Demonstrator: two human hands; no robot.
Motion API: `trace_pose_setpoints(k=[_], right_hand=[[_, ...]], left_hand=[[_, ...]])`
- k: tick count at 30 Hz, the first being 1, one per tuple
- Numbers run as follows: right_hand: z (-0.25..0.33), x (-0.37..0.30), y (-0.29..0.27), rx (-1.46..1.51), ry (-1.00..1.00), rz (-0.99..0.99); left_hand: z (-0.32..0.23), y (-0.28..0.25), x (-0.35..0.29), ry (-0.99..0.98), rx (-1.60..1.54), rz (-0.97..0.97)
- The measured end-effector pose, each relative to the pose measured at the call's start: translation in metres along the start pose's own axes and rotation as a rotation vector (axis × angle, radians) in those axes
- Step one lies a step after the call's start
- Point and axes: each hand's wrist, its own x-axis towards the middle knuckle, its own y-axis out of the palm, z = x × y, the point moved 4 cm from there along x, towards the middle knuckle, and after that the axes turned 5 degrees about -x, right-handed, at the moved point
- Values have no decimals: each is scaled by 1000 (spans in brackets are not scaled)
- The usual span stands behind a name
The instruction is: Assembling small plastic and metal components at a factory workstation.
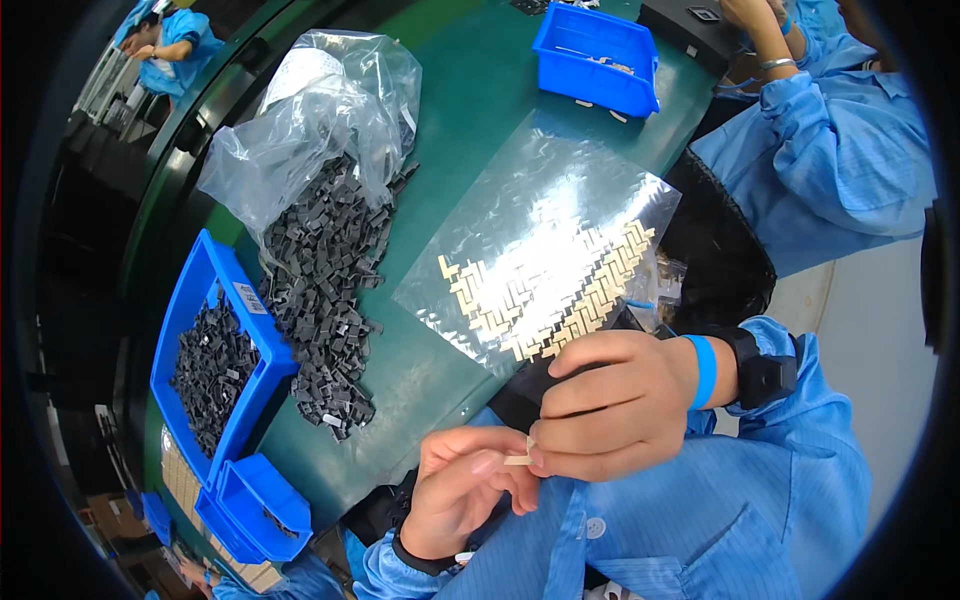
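Note:
My left hand (462, 482) pinches a small cream-coloured strip (517, 460) between thumb and fingers, close to my body. Against the strip's other end, my right hand (612, 408) has its fingertips closed; its thumb is mostly hidden. Just beyond both hands, a clear plastic sheet (640, 190) lies on the green table. Rows of small cream L-shaped pieces (605, 283) are set out on it in slanting lines, partly lost in glare.
Left of the sheet, a heap of small black parts (325, 300) spills from a clear plastic bag (345, 110). Blue bins (232, 440), (265, 510) stand at the left edge, another blue bin (598, 45) at the back. A co-worker's blue sleeve (840, 140) is at the right.

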Motion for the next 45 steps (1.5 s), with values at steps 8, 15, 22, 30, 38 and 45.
trace_pose_setpoints(k=[8, 15, 22, 30, 38, 45], right_hand=[[-7, 1, 4, 72, 145, 44], [-14, -3, 15, 69, 289, 88], [-14, -3, 15, 70, 320, 159], [-37, -24, -24, -140, 433, 345], [-37, -76, -101, -799, 765, 515], [-9, -21, -9, 243, 769, 32]], left_hand=[[2, 2, -2, 164, 259, -134], [2, 6, 1, 325, 528, -241], [1, 7, 4, 385, 779, -253], [0, 3, 2, 235, 578, -318], [5, 1, 10, 158, 311, -310], [13, 8, 14, 147, 197, -251]])
